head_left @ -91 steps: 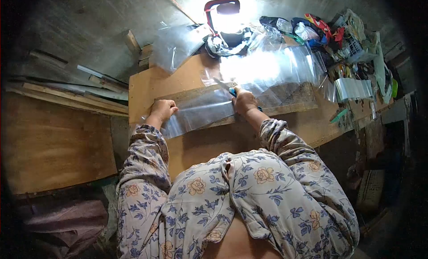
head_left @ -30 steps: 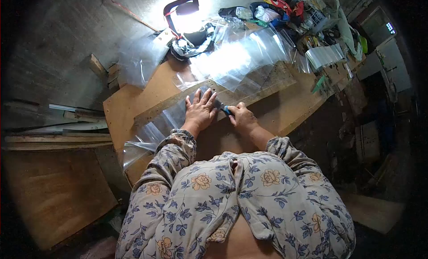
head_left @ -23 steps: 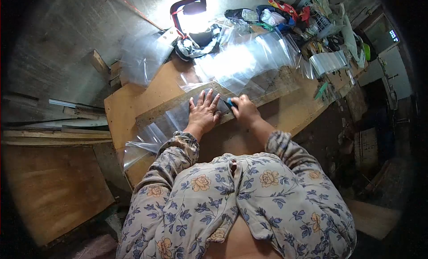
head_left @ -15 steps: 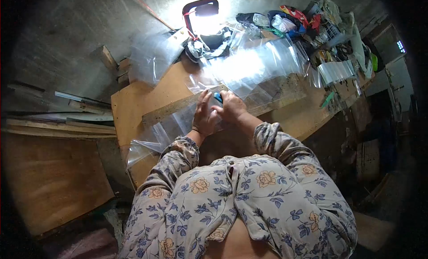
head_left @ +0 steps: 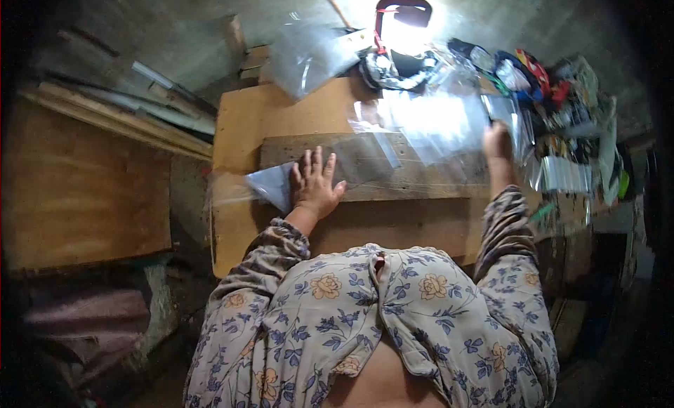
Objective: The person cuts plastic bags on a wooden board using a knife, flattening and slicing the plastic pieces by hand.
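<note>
My left hand [head_left: 317, 185] lies flat with its fingers spread, pressing on clear plastic film [head_left: 269, 186]. Under the film is a long weathered wooden board [head_left: 414, 187], laid on the wooden tabletop [head_left: 242, 120]. Over at the right end of the board, my right hand [head_left: 498, 144] is closed, slightly smeared by motion. A small dark bit shows at its fingers, too unclear to name. Clear plastic sheets [head_left: 439, 116] spread beside it, glaring under the light.
A lit work lamp [head_left: 405, 36] stands at the back. Behind the left hand lies another plastic sheet [head_left: 309, 60]. Bags and cloths [head_left: 526, 71] crowd the back right, with a plastic bundle [head_left: 565, 175] at the right edge. Wooden planks [head_left: 119, 120] lean at left.
My hands, together around a small blue thing before, are now far apart. The right one has moved right across the board; the left has opened flat on the film. The view has shifted.
</note>
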`<state>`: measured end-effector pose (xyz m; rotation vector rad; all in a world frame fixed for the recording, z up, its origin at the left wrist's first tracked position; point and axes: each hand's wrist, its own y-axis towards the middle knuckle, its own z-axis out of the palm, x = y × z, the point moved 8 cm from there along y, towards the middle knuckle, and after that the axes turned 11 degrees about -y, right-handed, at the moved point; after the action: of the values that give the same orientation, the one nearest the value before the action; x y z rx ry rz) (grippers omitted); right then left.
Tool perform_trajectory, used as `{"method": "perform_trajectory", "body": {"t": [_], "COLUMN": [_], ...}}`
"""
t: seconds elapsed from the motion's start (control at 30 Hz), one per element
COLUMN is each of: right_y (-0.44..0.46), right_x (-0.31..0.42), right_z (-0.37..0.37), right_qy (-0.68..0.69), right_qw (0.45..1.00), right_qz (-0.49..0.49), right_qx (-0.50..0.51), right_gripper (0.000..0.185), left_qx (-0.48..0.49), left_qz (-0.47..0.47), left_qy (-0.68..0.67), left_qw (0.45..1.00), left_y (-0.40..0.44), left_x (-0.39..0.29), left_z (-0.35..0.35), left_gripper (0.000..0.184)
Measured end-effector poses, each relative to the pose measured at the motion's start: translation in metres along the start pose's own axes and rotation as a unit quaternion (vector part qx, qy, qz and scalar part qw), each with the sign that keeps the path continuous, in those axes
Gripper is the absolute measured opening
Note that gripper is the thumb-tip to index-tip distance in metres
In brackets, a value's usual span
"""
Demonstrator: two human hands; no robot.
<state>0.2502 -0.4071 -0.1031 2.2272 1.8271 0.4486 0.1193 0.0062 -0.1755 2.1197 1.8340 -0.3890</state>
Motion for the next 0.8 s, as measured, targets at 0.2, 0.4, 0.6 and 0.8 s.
{"method": "perform_trajectory", "body": {"t": [0.2,0.4,0.6,0.8], "right_y": [0.01,-0.127,-0.14,-0.126], "right_x": [0.025,0.247,0.26,0.265], "right_z": [-0.008,0.029,0.035,-0.057], "right_qy": [-0.046,0.031,0.121,0.266], "right_qw": [0.999,0.95,0.935,0.897], "right_qz": [-0.006,-0.206,-0.241,-0.336], "right_qx": [-0.012,0.232,0.23,0.108], "right_gripper": [0.024,0.05,0.018,0.017], "left_qx": [-0.051,-0.134,-0.191,-0.034], "left_qz": [0.063,0.127,0.001,-0.314], "left_qy": [-0.09,-0.217,-0.392,-0.88], "left_qw": [0.993,0.959,0.9,0.354], "left_y": [-0.003,-0.023,-0.1,-0.123], "left_x": [-0.015,-0.016,0.011,0.064], "left_z": [-0.016,-0.031,-0.057,-0.037], "left_gripper": [0.056,0.034,0.019,0.082]}}
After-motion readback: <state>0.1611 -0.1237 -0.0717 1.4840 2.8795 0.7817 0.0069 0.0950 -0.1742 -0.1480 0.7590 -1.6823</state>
